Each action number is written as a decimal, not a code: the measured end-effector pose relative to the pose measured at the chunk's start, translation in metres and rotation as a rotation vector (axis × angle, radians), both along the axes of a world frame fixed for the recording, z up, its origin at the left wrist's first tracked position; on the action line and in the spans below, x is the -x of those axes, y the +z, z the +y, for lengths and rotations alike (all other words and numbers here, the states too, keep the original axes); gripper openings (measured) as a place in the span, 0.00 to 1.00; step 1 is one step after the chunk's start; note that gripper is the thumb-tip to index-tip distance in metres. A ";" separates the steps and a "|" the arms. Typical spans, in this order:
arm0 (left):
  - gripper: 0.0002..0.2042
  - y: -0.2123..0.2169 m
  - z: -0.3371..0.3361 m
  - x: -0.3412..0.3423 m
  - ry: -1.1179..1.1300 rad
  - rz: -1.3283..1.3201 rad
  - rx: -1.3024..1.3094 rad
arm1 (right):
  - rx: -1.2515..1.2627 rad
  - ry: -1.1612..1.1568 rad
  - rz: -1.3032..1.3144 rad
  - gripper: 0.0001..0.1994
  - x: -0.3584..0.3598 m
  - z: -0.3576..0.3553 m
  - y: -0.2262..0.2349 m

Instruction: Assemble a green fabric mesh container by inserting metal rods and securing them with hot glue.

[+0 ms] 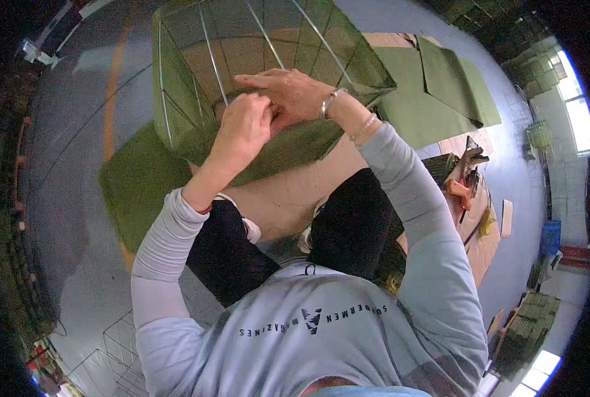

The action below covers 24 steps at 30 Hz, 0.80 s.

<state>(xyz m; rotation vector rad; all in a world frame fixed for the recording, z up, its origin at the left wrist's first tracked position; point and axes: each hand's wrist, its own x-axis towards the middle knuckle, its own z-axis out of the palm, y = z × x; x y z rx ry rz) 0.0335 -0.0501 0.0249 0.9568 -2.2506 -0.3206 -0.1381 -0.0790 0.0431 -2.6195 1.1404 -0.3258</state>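
Head view: the basket (275,151), a box-shaped piece of green fabric with metal rods (266,34), stands at the top centre, in front of the seated person's knees. The rods slope from the upper edge down toward the near side, where both hands work. The left hand (245,122) is above the near side of the basket, its fingers curled inward and its thumb side toward the right hand (296,94). The right hand lies across from the right, back upward, with one finger extended leftward above the left hand and the others folded under. The two hands are close together at the fingertips (what they pinch, if anything, cannot be told, because the fingers cover it).

Cardboard (288,205) lies on the floor (76,165) between the basket and the person's shoes. One green sheet (136,178) lies at the left of the basket; another green sheet (401,112) lies at the right, with a further piece on top. Beside the right knee is a tool with an orange handle (459,192), near a yellow item (487,221) (type unclear). A blue crate (551,237) stands farther right. Wire frames (119,344) stand at the lower left.
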 end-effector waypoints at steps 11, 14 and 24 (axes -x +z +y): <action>0.16 -0.013 0.043 -0.010 0.045 0.036 0.464 | 0.694 -0.407 -0.440 0.14 0.056 0.073 -0.025; 0.16 -0.019 0.040 0.005 0.061 -0.050 0.473 | 0.874 -0.416 -0.180 0.10 0.049 0.067 -0.035; 0.07 -0.014 0.017 0.019 0.023 0.079 0.170 | -0.010 -0.648 0.262 0.22 0.040 0.030 -0.011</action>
